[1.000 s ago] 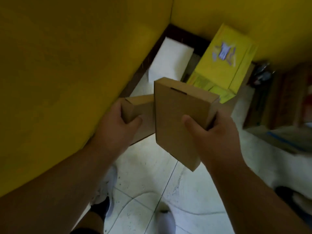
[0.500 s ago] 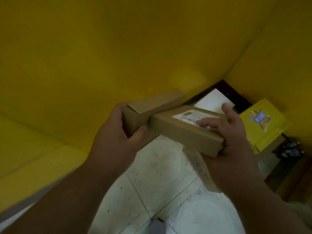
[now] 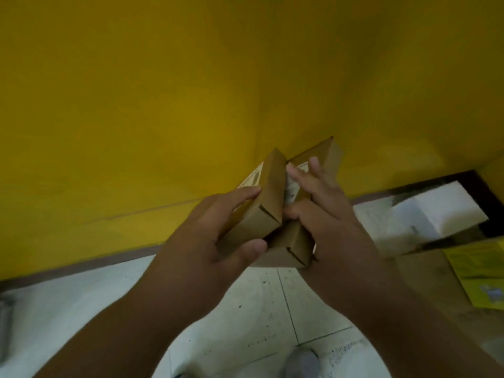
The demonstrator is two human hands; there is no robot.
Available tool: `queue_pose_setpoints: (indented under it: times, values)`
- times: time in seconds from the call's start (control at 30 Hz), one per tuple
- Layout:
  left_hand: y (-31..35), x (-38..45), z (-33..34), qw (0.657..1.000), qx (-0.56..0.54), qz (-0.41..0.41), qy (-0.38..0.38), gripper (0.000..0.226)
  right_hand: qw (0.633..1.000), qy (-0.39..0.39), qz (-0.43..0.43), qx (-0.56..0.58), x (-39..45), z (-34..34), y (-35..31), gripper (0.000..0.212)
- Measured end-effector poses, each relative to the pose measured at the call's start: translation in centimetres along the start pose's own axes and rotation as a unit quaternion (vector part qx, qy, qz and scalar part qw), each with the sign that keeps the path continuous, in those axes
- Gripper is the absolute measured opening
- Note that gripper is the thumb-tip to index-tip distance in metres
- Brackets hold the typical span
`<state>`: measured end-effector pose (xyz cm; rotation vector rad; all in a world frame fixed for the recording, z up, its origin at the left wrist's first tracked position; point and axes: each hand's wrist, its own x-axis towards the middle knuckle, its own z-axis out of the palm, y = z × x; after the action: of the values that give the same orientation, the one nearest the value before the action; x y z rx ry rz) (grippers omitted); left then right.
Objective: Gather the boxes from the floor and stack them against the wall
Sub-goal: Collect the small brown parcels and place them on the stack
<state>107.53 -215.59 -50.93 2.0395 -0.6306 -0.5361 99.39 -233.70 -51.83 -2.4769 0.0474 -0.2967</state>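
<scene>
Two small brown cardboard boxes are held together in front of the yellow wall (image 3: 163, 105). My left hand (image 3: 207, 238) grips the left box (image 3: 268, 197), which stands tilted with a white label on its upper face. My right hand (image 3: 324, 211) grips the right box (image 3: 327, 159), its fingers spread over a white label; the lower end of that box (image 3: 286, 249) shows under my palm. The two boxes touch edge to edge, above the floor.
A white tiled floor (image 3: 259, 309) meets the wall at a dark skirting. At right a white box (image 3: 447, 208) lies in the corner, beside a yellow box (image 3: 480, 274) on a brown surface. My shoe tip (image 3: 302, 361) is at the bottom.
The view has swung left, so the corner now sits far right. Both hands have turned the two boxes more upright and pressed them closer together.
</scene>
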Motion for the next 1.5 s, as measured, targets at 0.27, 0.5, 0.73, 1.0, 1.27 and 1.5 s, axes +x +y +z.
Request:
queue_pose_setpoints:
  times: [0.27, 0.5, 0.73, 1.0, 1.27, 1.5]
  values:
    - [-8.3, -7.5, -8.5, 0.950, -0.201, -0.184, 0.151, 0.036, 0.993, -0.065, -0.092, 0.026, 2.8, 6.9, -9.9, 0.019]
    - [-17.0, -16.1, -15.1, 0.720, -0.644, -0.257, 0.034, 0.045, 0.957, -0.182, -0.220, 0.053, 6.1, 14.6, -20.3, 0.036]
    - [-21.7, -23.3, -22.9, 0.746, -0.614, -0.155, 0.204, 0.086, 0.936, -0.225, -0.054, 0.263, 8.6, 23.4, -29.6, 0.051]
    - [-24.6, -30.9, -29.1, 0.740, -0.493, -0.182, 0.419, 0.089, 0.842, -0.400, 0.064, 0.355, 9.4, 32.2, -40.4, 0.052]
    - [-29.1, -37.5, -31.9, 0.639, -0.529, -0.249, 0.499, 0.059, 0.768, -0.549, 0.044, 0.327, 9.7, 40.9, -46.3, 0.051]
    - [-33.5, -37.6, -36.1, 0.570, -0.492, -0.309, 0.581, 0.056, 0.749, -0.600, 0.085, 0.266, 13.7, 49.1, -52.1, 0.038]
